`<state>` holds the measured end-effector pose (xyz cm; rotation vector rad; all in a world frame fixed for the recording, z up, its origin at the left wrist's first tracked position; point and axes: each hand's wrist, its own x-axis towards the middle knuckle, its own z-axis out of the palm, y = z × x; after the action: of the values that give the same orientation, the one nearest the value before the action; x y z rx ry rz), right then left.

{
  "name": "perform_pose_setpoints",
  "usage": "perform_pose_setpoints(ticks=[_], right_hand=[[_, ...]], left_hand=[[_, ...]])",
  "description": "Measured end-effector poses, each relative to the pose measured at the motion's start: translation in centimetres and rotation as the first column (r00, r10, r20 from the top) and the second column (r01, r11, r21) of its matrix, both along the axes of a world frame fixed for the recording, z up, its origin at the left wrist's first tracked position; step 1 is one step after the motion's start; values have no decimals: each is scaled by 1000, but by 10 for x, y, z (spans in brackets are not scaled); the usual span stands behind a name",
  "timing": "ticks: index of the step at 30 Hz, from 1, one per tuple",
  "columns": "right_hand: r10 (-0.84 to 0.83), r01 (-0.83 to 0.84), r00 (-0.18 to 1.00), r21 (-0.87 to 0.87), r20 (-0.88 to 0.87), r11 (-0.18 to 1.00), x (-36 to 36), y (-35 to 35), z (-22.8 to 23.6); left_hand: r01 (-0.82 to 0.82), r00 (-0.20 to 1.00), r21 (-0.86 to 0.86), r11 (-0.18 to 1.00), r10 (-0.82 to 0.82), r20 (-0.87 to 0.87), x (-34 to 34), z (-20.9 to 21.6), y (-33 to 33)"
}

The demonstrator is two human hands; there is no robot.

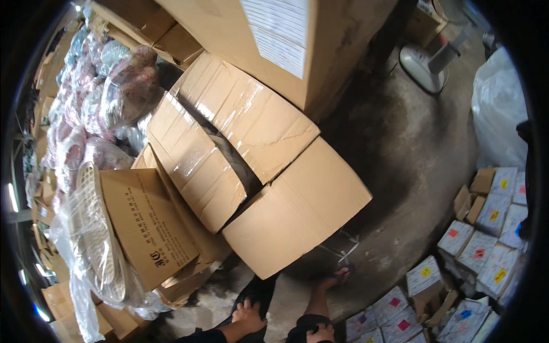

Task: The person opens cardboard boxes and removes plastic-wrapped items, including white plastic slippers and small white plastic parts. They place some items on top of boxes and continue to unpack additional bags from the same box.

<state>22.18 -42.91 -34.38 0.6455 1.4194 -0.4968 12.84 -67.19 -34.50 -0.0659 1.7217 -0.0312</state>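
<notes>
My left hand (249,316) lies on my left knee, over dark trousers (260,294), with its fingers spread and nothing in them. On my right leg, at the lower edge, rests my right hand (321,333), partly cut off; its fingers lie apart on the dark cloth and hold nothing. Just ahead of my knees is a large brown carton (297,211) with its flaps folded over and strips of clear tape on them. A dark gap runs between two flaps, and what lies inside is hard to make out. Neither hand touches the carton.
A printed carton (146,223) leans at the left beside pale shoe soles (94,234) in clear plastic. Bagged goods (123,91) pile up behind it. A tall carton (337,51) stands ahead. White-labelled boxes (477,251) and a plastic sack (500,108) line the right.
</notes>
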Motion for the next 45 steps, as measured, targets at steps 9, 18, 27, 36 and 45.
perform_pose_setpoints(ticks=[9,18,27,36,45], right_hand=[[168,-169,985,8,31,986,-40,-2,6],[223,-221,975,56,-14,974,-50,-6,4],[141,-133,988,131,-60,982,-33,-4,-12],[198,-190,978,103,-68,976,-5,7,-40],[190,-185,981,93,-50,978,-7,5,-41]], left_hand=[[-124,992,-74,989,125,11,10,-5,-13],[-275,954,-89,957,283,99,7,-6,-21],[-233,972,-71,970,235,10,9,-13,-24],[-243,968,-32,969,241,-69,22,-22,-30],[-267,962,-46,963,264,-70,24,-24,-31]])
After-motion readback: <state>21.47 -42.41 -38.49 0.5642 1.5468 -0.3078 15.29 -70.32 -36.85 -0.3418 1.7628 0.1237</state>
